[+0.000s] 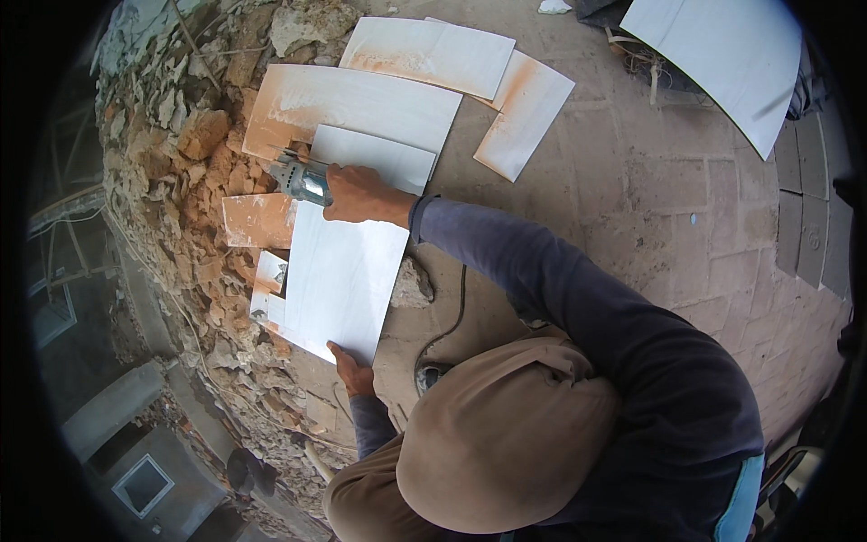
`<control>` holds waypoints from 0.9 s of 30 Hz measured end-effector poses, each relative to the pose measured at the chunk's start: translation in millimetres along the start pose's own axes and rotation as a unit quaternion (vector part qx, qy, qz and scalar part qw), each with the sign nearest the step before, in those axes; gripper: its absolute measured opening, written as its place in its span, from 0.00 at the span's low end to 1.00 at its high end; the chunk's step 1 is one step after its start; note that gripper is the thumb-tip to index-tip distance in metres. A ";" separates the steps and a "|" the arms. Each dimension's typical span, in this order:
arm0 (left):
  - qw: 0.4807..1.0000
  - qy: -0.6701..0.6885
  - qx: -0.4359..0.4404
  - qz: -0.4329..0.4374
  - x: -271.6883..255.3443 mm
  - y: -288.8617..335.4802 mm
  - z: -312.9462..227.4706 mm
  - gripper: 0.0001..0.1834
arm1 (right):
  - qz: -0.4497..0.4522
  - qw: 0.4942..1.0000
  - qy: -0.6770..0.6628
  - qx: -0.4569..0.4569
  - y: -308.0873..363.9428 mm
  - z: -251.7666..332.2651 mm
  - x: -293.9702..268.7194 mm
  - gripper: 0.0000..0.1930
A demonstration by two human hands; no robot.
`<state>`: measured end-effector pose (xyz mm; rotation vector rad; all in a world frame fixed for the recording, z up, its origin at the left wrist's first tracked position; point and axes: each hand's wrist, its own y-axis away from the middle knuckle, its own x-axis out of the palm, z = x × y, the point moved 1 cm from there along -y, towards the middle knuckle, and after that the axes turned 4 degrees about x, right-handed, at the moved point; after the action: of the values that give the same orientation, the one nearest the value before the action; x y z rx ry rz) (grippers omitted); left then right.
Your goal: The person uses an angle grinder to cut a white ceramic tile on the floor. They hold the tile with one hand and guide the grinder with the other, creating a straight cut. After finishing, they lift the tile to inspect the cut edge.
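My right hand is wrapped around a small handheld power cutter with a grey-teal body. The cutter rests at the upper left edge of a white tile; its blade is hard to make out. The lower corner of that same tile is pinched by my left hand, thumb on top and the other fingers mostly hidden beneath. Just beyond the cutter a smaller white tile piece overlaps a larger dust-stained tile.
Broken rubble heaps along the left. More tiles lie at the far side, and a large white panel is at the far right. A black cable and a stone lie near my knee. Brick paving spreads rightward.
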<state>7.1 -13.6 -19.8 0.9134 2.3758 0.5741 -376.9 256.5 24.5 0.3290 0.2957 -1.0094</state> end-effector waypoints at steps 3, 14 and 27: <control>0.996 -0.068 0.051 0.016 -4.8 -0.2 2.7 0.42 | 0.002 1.000 -0.001 -0.002 0.0 -0.1 -1.6 0.31; 0.993 0.094 -0.061 -0.043 2.1 -6.5 0.0 0.41 | -0.003 1.000 -0.010 0.000 -3.3 -3.2 3.4 0.30; 0.995 0.087 -0.038 -0.033 2.1 -7.5 1.4 0.42 | 0.007 1.000 -0.016 0.007 -1.1 -2.6 0.6 0.31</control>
<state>3.0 -17.0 -25.7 0.7762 2.5086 0.7386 -377.8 256.5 21.7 0.3262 0.2566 -1.0023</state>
